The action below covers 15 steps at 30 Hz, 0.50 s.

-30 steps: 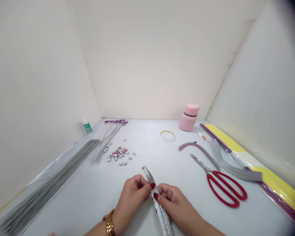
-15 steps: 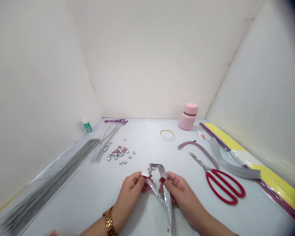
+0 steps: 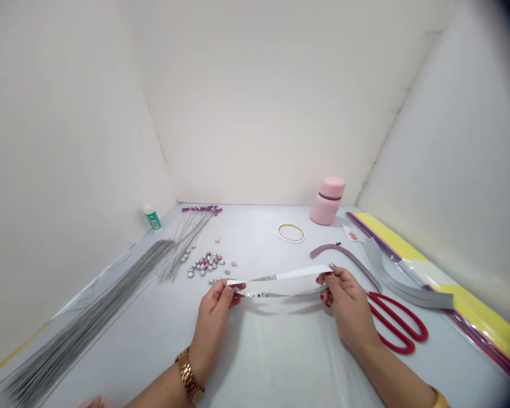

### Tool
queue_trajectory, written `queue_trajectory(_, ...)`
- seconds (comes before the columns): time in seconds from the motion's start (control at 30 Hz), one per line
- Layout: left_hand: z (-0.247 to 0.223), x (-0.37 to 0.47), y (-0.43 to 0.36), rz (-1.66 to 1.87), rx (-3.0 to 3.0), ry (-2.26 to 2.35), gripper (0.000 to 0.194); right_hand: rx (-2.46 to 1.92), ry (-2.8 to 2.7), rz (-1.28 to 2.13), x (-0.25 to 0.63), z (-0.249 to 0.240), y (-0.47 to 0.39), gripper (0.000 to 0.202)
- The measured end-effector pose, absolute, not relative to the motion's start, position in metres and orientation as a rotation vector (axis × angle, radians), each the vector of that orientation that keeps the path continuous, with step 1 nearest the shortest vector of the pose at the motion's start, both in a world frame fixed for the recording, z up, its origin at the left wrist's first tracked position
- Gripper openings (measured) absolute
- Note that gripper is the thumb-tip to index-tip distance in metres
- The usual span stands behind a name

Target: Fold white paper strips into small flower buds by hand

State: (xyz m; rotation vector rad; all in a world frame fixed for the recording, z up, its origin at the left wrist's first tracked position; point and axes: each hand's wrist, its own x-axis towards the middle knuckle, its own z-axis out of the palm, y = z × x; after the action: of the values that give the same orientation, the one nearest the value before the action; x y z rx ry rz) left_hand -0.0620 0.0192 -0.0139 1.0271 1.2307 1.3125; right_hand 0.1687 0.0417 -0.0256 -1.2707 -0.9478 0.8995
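A silvery patterned paper strip (image 3: pixel 266 294) with a white underside stretches between both hands above the front of the table. My left hand (image 3: pixel 216 310) pinches its left end between thumb and fingers; a gold watch is on that wrist. On the other side, my right hand (image 3: pixel 347 306) grips the strip's right end, partly covering the blades of the red-handled scissors (image 3: pixel 397 323) lying behind it. Small folded stars (image 3: pixel 208 262), silver and pink, lie in a loose pile beyond the left hand.
Thin grey wires (image 3: pixel 93 311) spread along the left, below purple-tipped stems (image 3: pixel 202 210) and a glue stick (image 3: pixel 152 219). A tape ring (image 3: pixel 291 241) and pink bottle (image 3: pixel 327 202) stand farther back. Grey strips (image 3: pixel 412 293) and yellow packets (image 3: pixel 471 297) lie right.
My hands have moved apart, the right one going farther right. The strip, looped and hanging between them before, is now stretched out sideways.
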Motion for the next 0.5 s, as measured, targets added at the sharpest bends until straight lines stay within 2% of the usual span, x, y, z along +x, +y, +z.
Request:
queue_trajectory(0.2,-0.019,-0.055,0.014,1.375,0.638,0.939,0.014,-1.248,-0.930,0.872,0.167,-0.024,0.041,0.011)
queue_trajectory(0.37,-0.005,-0.053,0.010,1.196,0.499,0.669,0.009,-1.280,-0.930,0.960,0.168,-0.023,0.043,0.011)
queue_trajectory(0.5,0.002,-0.054,0.010,1.038,0.476,0.598,0.029,-1.315,-0.961,1.041,0.168,-0.027,0.043,0.010)
